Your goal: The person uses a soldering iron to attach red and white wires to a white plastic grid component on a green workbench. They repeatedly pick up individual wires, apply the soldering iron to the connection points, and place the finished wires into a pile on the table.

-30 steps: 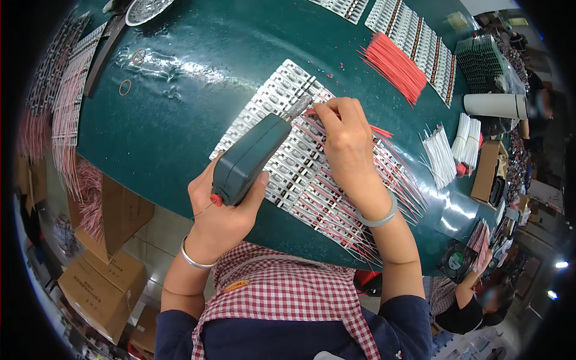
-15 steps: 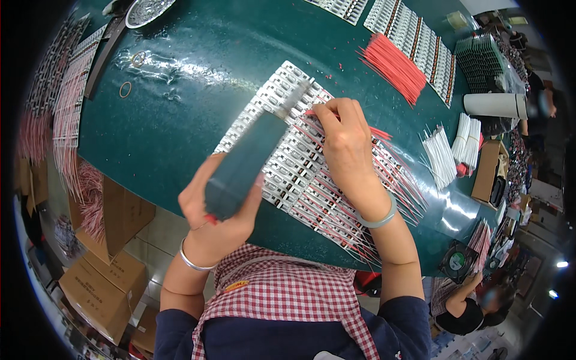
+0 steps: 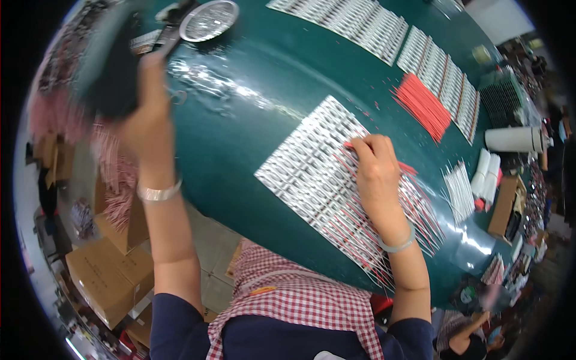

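Observation:
My left hand (image 3: 149, 129), blurred by motion, is raised at the far left of the table. Its fingers are wrapped round a dark green, blocky handheld tool (image 3: 114, 75), whose exact kind the blur hides. Over the white panel (image 3: 300, 153) of small repeated metal-and-plastic parts, my right hand (image 3: 378, 168) is closed on several thin red wires; their red ends (image 3: 408, 169) stick out on both sides of the fingers. Thin pink-red and white wires (image 3: 360, 234) trail from the panel's right half towards the near edge, partly beneath my right forearm.
A stack of red wires (image 3: 421, 108) lies beyond my right hand, near more white panels (image 3: 348, 24). White wires (image 3: 458, 192) and a white bottle (image 3: 514, 140) are at the right. A metal dish (image 3: 209, 21) stands back left, with cardboard boxes (image 3: 111, 279) below. A co-worker (image 3: 465, 339) sits lower right.
My left hand has swung from over the panel to the far left, carrying the green tool. My right hand keeps its grip over the panel. The whole view has shifted.

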{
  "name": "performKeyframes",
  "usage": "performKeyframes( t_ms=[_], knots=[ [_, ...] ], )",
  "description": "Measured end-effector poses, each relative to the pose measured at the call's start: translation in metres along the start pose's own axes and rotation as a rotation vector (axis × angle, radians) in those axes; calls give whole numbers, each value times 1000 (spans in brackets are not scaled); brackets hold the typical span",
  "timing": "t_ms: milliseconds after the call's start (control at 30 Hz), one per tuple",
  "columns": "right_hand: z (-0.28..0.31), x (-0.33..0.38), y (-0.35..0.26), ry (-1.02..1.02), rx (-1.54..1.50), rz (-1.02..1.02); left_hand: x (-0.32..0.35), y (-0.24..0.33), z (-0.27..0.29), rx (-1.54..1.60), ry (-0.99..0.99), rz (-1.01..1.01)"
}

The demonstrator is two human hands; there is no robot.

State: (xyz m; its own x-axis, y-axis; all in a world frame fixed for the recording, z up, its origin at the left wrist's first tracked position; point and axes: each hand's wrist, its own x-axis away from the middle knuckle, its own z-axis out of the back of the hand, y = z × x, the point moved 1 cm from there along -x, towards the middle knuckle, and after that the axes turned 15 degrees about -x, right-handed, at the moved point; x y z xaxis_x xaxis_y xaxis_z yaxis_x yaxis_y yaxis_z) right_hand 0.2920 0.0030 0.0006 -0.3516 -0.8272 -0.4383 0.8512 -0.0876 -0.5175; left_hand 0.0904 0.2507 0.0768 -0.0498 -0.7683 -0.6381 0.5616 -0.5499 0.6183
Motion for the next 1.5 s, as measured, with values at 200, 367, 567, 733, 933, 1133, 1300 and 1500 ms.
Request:
performKeyframes(
  t_ms=[200,367,567,733,933,1133,1300,1500],
  knots=[
    [-1,-2,-8,79,-43,37,-6,-46,-13,157,-90,228],
    [16,-6,-28,92,-64,77,20,1,20,678,-383,599],
    [16,2,-47,62,-135,106,77,14,56,860,-711,797],
    [10,15,-44,7,-123,52,127,22,74,634,-792,681],
    [-4,33,-34,47,-129,54,174,23,88,431,-823,452],
    [-10,36,-36,51,-108,67,179,24,90,278,-809,237],
    [-16,36,-35,49,-77,82,178,23,93,240,-891,232],
    [-17,32,-36,47,-78,77,176,27,87,233,-869,212]
  ],
)
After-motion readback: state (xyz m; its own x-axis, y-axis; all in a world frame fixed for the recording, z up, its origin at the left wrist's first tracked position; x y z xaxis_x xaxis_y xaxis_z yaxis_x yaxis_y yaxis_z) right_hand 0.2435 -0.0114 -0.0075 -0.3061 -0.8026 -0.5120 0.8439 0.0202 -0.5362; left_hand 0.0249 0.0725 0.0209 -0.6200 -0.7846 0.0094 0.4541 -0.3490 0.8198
